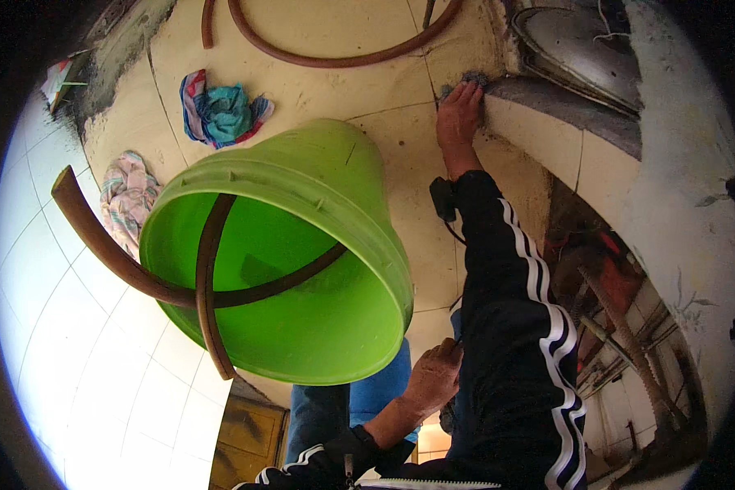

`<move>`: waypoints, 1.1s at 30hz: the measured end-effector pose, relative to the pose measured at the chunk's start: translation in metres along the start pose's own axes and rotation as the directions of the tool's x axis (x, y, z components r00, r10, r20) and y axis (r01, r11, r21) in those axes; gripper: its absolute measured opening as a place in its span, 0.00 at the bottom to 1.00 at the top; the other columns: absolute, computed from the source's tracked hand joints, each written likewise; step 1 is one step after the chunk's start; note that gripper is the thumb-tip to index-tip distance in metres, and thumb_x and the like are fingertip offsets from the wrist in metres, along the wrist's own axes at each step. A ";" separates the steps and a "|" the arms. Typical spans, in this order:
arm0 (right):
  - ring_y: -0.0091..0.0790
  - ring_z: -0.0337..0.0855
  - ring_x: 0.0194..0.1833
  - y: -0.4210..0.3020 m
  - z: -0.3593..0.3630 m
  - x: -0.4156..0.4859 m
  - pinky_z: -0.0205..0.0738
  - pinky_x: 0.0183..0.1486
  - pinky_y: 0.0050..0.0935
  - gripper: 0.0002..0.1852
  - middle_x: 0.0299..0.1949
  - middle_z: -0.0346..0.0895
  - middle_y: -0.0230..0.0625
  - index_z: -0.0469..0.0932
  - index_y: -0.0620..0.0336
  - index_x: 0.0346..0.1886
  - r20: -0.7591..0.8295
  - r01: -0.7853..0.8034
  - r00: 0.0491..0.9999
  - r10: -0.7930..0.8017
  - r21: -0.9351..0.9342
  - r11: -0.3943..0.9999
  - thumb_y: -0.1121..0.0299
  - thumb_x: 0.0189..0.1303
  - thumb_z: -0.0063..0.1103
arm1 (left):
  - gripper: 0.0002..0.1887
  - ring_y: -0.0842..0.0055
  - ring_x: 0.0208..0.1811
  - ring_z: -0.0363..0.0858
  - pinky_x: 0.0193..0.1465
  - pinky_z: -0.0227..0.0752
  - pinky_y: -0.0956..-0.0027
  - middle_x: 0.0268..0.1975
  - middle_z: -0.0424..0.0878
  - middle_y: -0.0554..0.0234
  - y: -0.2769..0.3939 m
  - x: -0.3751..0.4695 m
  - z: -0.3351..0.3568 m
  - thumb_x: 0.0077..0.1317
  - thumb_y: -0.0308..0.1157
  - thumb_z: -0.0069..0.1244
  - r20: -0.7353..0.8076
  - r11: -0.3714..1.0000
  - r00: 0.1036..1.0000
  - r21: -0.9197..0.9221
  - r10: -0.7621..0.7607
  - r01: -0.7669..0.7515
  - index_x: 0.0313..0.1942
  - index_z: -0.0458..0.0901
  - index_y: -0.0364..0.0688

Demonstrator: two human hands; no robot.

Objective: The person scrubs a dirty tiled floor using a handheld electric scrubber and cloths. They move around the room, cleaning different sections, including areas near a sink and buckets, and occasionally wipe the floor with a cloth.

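My right hand (pixel 459 116) presses a grey scouring pad (pixel 475 78), probably metal wool, onto the stained tiled surface (pixel 404 165) beside a raised edge. My left hand (pixel 435 376) is low in the picture beside my right sleeve, its fingers curled; whether it holds anything is hidden. Between the hands and to the left, a green plastic bucket (pixel 343 165) lies tipped over, its mouth facing me. Brown hose pieces (pixel 110 245) cross its mouth, partly inside it. A crumpled multicoloured cloth (pixel 226 113) and a pale patterned cloth (pixel 128 196) lie beyond and beside the bucket.
Another brown hose (pixel 343 61) curves across the far part of the surface. A round metal lid or pan (pixel 579 49) stands at the top right, by a tiled ledge (pixel 545 128). Pipes (pixel 612 343) and clutter fill an opening at the right. A dark cable hangs by my right cuff.
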State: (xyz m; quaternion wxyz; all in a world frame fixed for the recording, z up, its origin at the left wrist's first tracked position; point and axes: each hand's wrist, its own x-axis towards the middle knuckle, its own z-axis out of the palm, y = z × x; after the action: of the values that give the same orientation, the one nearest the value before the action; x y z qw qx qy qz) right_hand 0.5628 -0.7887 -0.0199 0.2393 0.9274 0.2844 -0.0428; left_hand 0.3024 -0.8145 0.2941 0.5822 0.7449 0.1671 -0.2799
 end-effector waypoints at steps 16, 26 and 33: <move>0.54 0.57 0.66 0.022 0.025 -0.021 0.52 0.69 0.46 0.25 0.65 0.57 0.57 0.63 0.72 0.63 0.173 0.054 0.979 -0.109 0.294 0.954 0.72 0.64 0.49 | 0.20 0.49 0.39 0.75 0.43 0.72 0.55 0.38 0.74 0.43 -0.008 -0.008 0.005 0.52 0.20 0.46 0.180 0.996 0.980 0.026 -0.085 0.082 0.49 0.71 0.33; 0.42 0.69 0.55 0.003 0.064 -0.069 0.62 0.59 0.37 0.20 0.54 0.70 0.46 0.66 0.64 0.62 0.157 0.069 0.987 -0.027 -0.268 0.961 0.67 0.71 0.40 | 0.16 0.52 0.37 0.76 0.42 0.73 0.57 0.36 0.74 0.45 -0.004 -0.016 0.011 0.49 0.22 0.50 0.187 0.994 0.979 0.096 -0.075 0.058 0.41 0.74 0.31; 0.39 0.66 0.62 0.106 0.149 -0.114 0.58 0.64 0.36 0.26 0.63 0.65 0.45 0.63 0.62 0.65 0.258 -0.301 0.931 0.259 0.138 0.944 0.68 0.63 0.48 | 0.16 0.53 0.37 0.77 0.42 0.73 0.58 0.35 0.74 0.45 -0.016 -0.037 0.011 0.52 0.20 0.47 0.266 0.997 0.963 0.069 -0.050 0.033 0.43 0.75 0.30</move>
State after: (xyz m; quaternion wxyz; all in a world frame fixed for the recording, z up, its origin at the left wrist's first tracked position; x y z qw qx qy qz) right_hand 0.5340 -0.9929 -0.0826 0.1925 0.9642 0.1135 -0.1428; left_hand 0.2620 -0.8184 0.3024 0.5694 0.7148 0.0935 -0.3952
